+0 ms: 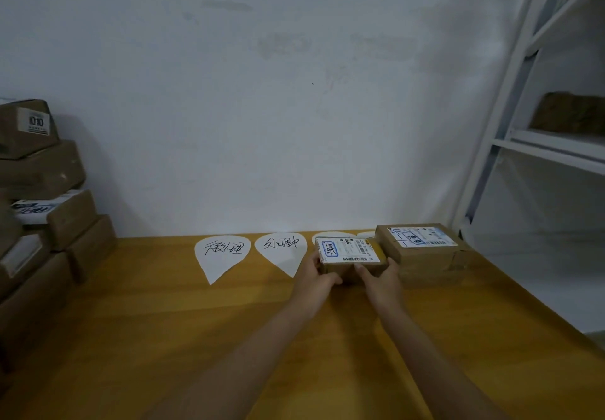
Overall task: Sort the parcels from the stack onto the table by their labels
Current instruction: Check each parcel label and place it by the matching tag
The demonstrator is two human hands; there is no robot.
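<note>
A stack of brown cardboard parcels (42, 210) rises at the left edge of the yellow wooden bench (163, 321), well apart from the fingers. Toward the hands, two white teardrop paper signs (222, 255) with handwritten characters lie flat on the bench, the nearer one just left of the left hand (319, 277). That hand grips the left end of a small brown parcel (350, 257), fingers wrapped on its near edge; the right hand (381, 277) clasps the right end the same way. The parcel bears a white shipping label with barcodes and a blue-framed handwritten tag. It sits over a third sign. Just beyond the right fingers, a larger labelled parcel (422, 246) rests on the bench.
</note>
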